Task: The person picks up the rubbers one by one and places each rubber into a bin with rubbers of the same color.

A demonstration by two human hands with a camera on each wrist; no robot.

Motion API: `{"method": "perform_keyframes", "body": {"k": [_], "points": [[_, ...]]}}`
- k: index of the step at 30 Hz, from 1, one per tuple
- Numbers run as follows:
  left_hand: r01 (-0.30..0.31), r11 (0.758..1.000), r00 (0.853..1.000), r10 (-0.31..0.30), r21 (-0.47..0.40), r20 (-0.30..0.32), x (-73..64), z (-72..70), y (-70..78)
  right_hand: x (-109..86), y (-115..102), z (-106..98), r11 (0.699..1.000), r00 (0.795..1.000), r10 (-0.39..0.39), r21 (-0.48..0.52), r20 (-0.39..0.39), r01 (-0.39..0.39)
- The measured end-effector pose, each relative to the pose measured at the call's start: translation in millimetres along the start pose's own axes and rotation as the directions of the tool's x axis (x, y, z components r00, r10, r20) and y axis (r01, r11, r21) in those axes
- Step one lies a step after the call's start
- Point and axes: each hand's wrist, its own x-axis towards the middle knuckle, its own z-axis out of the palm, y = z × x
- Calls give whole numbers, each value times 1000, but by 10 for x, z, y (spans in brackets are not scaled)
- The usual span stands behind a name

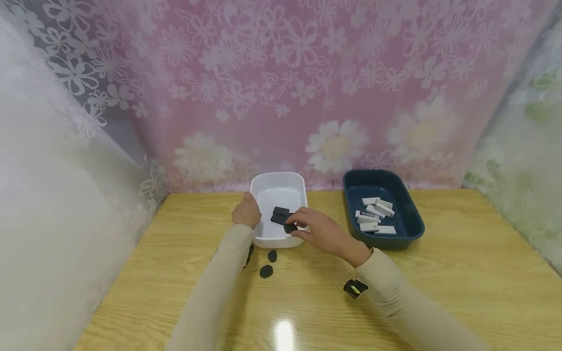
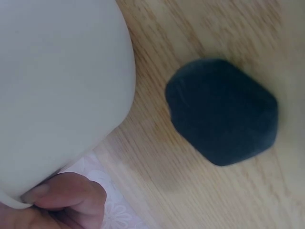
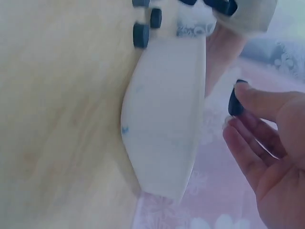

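Note:
My left hand [image 1: 247,212] grips the left rim of a white plastic tub [image 1: 277,243], its thumb and curled fingers on the edge in the left wrist view. Between thumb and fingers, my right hand [image 1: 324,233] pinches a small black flat piece [image 3: 235,99] with a pebble-like outline, held over the tub's near right side. Black rectangular blocks [image 1: 279,219] lie on the tub floor. On the table in front of the tub are black pebble-like pieces [image 1: 266,271]; a many-sided one [image 2: 221,112] shows large in the left wrist view.
To the right stands a dark blue tub [image 1: 414,233] holding several white blocks [image 1: 369,226], one with a printed sleeve. Both tubs sit near the back edge of the wooden table [image 1: 307,312]. A pink flowered curtain [image 1: 281,97] hangs directly behind.

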Motion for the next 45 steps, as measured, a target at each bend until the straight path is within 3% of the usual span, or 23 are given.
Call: {"method": "perform_keyframes", "body": {"k": [3, 7, 13, 23, 33, 41, 45], "points": [[10, 1000, 1000, -10, 8, 12, 11, 17, 7, 115, 91, -18, 998, 998, 57, -24, 11, -57], [21, 1000, 1000, -21, 13, 9, 1, 57, 42, 292, 248, 64, 992, 990, 119, -62, 82, -114], [-2, 1000, 1000, 2, 10, 10, -24, 113, 126, 428, 458, 222, 972, 963, 217, -125, 157, -198], [18, 1000, 1000, -18, 1, 8, -38, 3, 118, 545, 372, 257, 933, 933, 319, -229, 169, -277], [25, 1000, 1000, -25, -8, 0, 30, -50, 74, 645, 335, 280, 923, 921, 347, -240, 177, -301], [57, 998, 998, -57, 5, 10, 59, -69, 32, 692, 338, 323, 930, 927, 325, -239, 189, -278], [53, 999, 998, -53, -2, 27, 26, -55, 35, 633, 391, 358, 952, 945, 289, -151, 156, -266]]}}
